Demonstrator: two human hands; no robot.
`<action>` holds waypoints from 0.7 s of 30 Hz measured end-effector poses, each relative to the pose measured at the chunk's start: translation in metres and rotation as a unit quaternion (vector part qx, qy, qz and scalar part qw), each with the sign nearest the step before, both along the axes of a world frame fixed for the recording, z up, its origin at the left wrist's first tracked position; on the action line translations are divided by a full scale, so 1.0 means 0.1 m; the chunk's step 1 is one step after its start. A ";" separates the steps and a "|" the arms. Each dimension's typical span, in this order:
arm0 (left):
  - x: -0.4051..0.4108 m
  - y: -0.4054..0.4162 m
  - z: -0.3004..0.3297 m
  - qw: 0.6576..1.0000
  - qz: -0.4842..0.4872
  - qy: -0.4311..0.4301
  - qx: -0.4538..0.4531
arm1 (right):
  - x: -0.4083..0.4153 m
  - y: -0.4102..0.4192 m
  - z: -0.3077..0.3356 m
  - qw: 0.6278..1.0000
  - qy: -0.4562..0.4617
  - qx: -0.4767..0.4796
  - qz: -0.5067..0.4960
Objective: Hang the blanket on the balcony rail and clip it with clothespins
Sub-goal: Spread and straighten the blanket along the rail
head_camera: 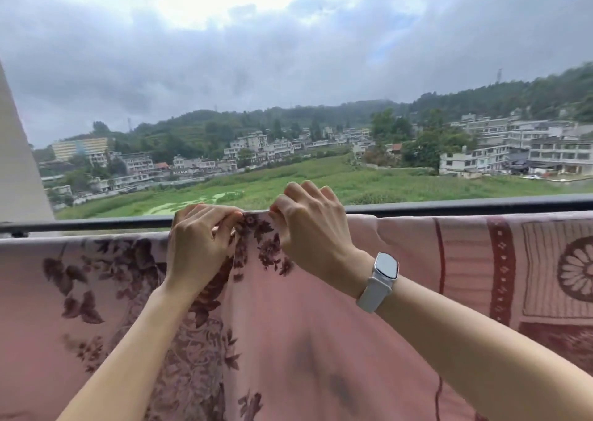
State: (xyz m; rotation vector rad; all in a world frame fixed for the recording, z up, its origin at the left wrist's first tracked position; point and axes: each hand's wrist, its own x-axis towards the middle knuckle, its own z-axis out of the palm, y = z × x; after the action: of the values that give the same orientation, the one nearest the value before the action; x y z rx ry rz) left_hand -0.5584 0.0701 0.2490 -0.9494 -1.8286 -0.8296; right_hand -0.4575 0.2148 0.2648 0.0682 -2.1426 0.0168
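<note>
A pink blanket (288, 324) with dark red flower and border patterns hangs across the whole width of the view, its top edge just below the dark balcony rail (449, 204). At the middle the fabric is pulled up into a peak that reaches the rail. My left hand (199, 247) pinches the left side of that peak. My right hand (308, 228), with a white watch on its wrist, pinches the right side, fingers curled over the top edge. No clothespin is visible; the fingers hide whatever lies between them.
A pale wall or pillar (19, 164) rises at the left end of the rail. Beyond the rail there is open air, with green fields, buildings and wooded hills far below under a cloudy sky.
</note>
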 end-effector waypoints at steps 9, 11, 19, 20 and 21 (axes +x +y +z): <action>-0.63 -0.72 -0.08 0.994 -0.040 -0.099 -0.001 | -0.66 -0.58 -0.09 0.998 -0.057 0.029 0.024; -0.64 -0.74 -0.06 0.996 -0.027 -0.087 0.015 | -0.74 -0.69 -0.10 0.999 -0.045 0.022 0.012; -1.01 -1.26 0.03 0.998 0.057 -0.010 0.024 | -1.11 -1.30 0.01 1.000 -0.009 0.010 0.013; -1.08 -1.35 -0.03 0.998 0.054 -0.031 -0.005 | -1.16 -1.35 -0.06 0.999 -0.033 0.024 0.011; -1.16 -1.43 -0.08 0.997 0.034 -0.057 -0.044 | -1.19 -1.39 -0.11 0.998 -0.054 0.035 -0.003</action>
State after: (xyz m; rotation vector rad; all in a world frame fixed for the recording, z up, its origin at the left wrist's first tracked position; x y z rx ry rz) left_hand -0.6739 -0.0733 0.2408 -0.9052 -1.9981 -0.7796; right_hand -0.5764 0.0755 0.2534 0.1047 -2.2509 -0.0588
